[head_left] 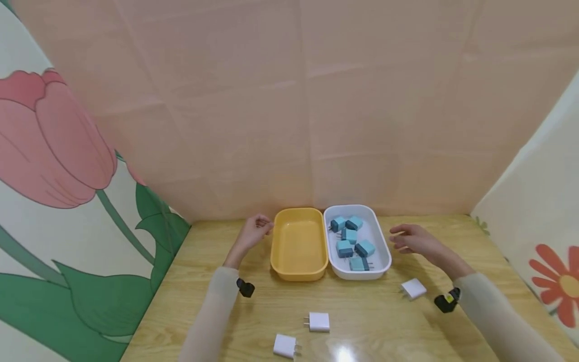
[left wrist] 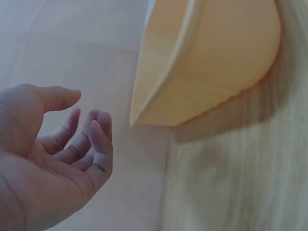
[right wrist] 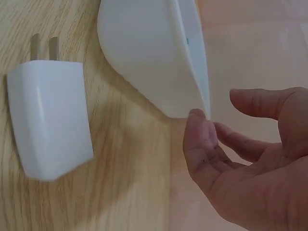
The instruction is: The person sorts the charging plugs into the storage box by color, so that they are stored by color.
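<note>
A yellow tray [head_left: 299, 275] and a white tray [head_left: 360, 275] stand side by side at the back of the table. Several blue plug adapters [head_left: 349, 236] lie in the white one, while the yellow one holds nothing. My left hand [head_left: 254, 232] hovers just left of the yellow tray, its fingers loosely bent around nothing. Past the white tray's right side is my right hand [head_left: 418, 240], also holding nothing; in the right wrist view its fingertips are close to the rim, and whether they touch it I cannot tell. Below that hand lies a white plug adapter [right wrist: 53, 118].
Two more white plug adapters, one nearer the middle [head_left: 319, 322] and one closer to the front edge [head_left: 285, 346], lie on the wooden table [head_left: 371, 322]. A pinkish cloth wall [head_left: 307, 110] rises behind the trays. Flower-printed panels [head_left: 59, 141] flank both sides.
</note>
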Motion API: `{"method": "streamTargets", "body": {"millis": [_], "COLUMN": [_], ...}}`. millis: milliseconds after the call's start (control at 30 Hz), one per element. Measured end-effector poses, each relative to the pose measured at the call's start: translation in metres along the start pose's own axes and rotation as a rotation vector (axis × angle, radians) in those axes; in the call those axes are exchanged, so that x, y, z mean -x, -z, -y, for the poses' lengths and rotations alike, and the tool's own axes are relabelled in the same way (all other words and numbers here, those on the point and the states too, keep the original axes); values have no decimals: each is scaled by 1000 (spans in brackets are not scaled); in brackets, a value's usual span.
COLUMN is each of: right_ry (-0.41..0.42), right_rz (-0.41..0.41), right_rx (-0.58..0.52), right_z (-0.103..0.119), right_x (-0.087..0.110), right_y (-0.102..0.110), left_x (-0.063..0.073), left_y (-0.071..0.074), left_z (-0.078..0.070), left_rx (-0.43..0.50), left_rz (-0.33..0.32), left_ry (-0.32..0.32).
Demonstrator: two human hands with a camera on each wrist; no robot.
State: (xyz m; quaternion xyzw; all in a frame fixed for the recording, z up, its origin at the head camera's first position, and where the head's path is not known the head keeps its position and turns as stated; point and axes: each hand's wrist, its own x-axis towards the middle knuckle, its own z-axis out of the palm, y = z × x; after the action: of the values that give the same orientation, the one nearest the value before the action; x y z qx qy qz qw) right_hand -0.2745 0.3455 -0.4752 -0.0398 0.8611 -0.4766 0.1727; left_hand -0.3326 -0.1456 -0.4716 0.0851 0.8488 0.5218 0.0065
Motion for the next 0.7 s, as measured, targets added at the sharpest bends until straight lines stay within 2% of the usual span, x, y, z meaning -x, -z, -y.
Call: {"method": "streamTargets", "body": {"millis": [200,367,567,700], "right_ry": [89,152,223,254], "right_rz": [-36,-78,-175,-200], "right_rx": [116,202,300,312], "right_z": [3,-3,-13,-19], "right_x": [26,44,58,65], "right_y": [-3,-8,-14,-19], "left_x": [6,10,10,10], "left_y": [7,9,12,17], "left_z": [10,20,27,30], "left_rx": [-6,2,130,247], "left_rz": [-14,-13,53,80], "left_ry": [13,39,144,213]}}
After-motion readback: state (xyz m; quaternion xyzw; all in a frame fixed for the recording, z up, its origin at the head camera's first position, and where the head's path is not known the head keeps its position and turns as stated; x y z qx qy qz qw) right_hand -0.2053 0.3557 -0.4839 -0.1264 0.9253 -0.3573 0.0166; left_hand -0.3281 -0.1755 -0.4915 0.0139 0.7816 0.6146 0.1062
